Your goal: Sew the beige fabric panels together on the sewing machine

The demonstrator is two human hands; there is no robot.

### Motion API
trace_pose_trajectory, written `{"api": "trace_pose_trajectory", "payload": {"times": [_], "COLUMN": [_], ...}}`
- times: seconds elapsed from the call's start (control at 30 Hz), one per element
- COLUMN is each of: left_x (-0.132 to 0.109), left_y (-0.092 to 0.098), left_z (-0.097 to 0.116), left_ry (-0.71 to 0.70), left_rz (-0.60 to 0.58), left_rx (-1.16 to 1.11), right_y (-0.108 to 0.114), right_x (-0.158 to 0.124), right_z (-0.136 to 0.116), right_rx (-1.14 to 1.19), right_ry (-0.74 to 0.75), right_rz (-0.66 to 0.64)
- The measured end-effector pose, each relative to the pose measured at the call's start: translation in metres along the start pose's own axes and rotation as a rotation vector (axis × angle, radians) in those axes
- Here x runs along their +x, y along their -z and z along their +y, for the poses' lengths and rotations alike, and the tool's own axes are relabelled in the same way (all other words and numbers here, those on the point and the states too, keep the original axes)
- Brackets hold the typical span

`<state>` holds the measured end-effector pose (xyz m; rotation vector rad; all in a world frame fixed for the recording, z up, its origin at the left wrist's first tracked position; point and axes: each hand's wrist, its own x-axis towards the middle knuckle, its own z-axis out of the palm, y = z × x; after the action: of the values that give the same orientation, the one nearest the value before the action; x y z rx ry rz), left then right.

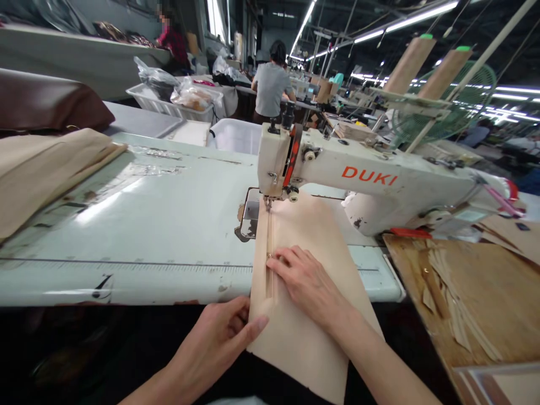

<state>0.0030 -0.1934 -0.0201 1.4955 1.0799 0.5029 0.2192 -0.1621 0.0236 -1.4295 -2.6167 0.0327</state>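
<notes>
A beige fabric panel (312,236) lies under the needle of a white sewing machine (320,163) and hangs over the table's front edge. A zipper (269,281) runs lengthwise in a slot near its left side, with a small metal slider (269,256). My right hand (306,281) rests on the panel, thumb and index fingertips at the slider; its other fingers are curled. At the panel's left edge, my left hand (230,332) pinches the fabric, thumb on top and fingers partly hidden beneath. The presser foot (268,203) sits over the zipper's far end.
Folded beige pieces (54,163) lie on the table at left. A wooden board (476,292) with fabric strips stands at right. Behind the machine are a white bin (236,135) and thread cones (409,62). A person in grey (270,84) sits further back.
</notes>
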Motion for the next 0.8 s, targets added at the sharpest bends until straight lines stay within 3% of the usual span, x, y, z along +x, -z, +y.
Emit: {"api": "trace_pose_trajectory", "payload": {"times": [0.1, 0.27, 0.33, 0.43, 0.53, 0.6, 0.8], "left_x": [0.004, -0.002, -0.005, -0.008, -0.009, -0.009, -0.008], "left_y": [-0.011, -0.016, -0.015, -0.015, -0.017, -0.017, -0.011], "left_z": [-0.005, -0.006, -0.006, -0.006, -0.004, -0.004, -0.016], "left_ry": [-0.041, -0.095, -0.09, -0.091, -0.142, -0.172, -0.023], "left_rz": [0.059, 0.049, 0.08, 0.115, 0.09, 0.074, 0.146], "left_rx": [-0.063, -0.197, -0.188, -0.168, -0.22, -0.267, -0.287], "right_y": [-0.004, -0.001, 0.007, 0.013, 0.005, -0.004, 0.003], "right_x": [0.01, 0.012, -0.002, -0.032, -0.056, -0.062, -0.05], "right_z": [0.005, 0.008, 0.003, -0.018, -0.038, -0.042, -0.023], "right_rx": [-0.03, 0.099, 0.211, 0.299, 0.277, 0.284, 0.565], "right_ry": [0.017, -0.14, -0.186, -0.08, 0.032, 0.003, -0.187], "right_rz": [-0.013, 0.043, 0.085, 0.06, -0.002, 0.029, 0.063]}}
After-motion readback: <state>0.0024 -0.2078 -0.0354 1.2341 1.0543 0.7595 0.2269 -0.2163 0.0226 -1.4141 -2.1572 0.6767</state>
